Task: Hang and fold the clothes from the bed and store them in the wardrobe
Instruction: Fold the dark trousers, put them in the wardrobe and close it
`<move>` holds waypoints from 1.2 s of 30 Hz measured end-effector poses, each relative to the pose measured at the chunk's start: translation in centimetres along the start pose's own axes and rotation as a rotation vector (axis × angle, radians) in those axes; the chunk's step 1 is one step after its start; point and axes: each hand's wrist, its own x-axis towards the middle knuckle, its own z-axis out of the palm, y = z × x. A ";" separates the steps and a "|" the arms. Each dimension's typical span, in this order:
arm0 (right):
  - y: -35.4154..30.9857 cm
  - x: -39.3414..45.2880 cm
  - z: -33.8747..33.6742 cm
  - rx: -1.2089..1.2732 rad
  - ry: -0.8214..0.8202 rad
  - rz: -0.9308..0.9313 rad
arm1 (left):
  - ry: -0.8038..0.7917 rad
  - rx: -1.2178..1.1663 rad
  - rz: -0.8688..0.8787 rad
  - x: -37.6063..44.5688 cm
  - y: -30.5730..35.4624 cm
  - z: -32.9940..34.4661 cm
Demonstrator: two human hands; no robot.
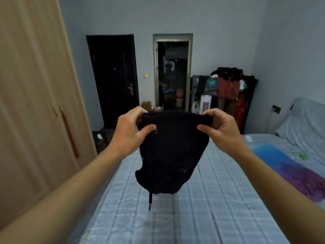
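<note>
I hold a pair of black shorts (168,155) up in the air over the bed (219,199). My left hand (130,131) pinches the left end of the waistband. My right hand (219,131) pinches the right end. The shorts hang down folded on themselves, with a drawstring dangling below the bottom edge. The wardrobe (35,103), light wood with its doors closed, stands along the left side.
The bed has a pale checked sheet and a pillow (306,124) at the right. A rack piled with clothes (228,85) stands in the far corner. A dark door (114,80) and an open doorway (173,74) lie ahead. A narrow floor strip runs between bed and wardrobe.
</note>
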 end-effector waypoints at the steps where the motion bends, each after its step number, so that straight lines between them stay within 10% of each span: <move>1: -0.1 -2.6 0.4 -0.029 -0.027 0.020 | -0.039 -0.005 -0.004 -2.9 -0.1 -0.2; 15: -1.5 -38.6 9.6 -0.355 -0.434 0.487 | -0.629 -0.036 -0.246 -39.2 -1.3 -1.7; 23: -2.8 -42.8 10.3 -0.382 -0.474 0.570 | -0.688 0.017 -0.274 -43.9 0.4 -2.3; 28: -2.5 -44.2 9.7 -0.417 -0.749 0.696 | -1.021 0.014 -0.364 -45.1 0.9 -2.7; 36: -1.2 -45.6 10.3 -0.412 -0.578 0.698 | -0.841 -0.023 -0.480 -45.9 0.7 -2.2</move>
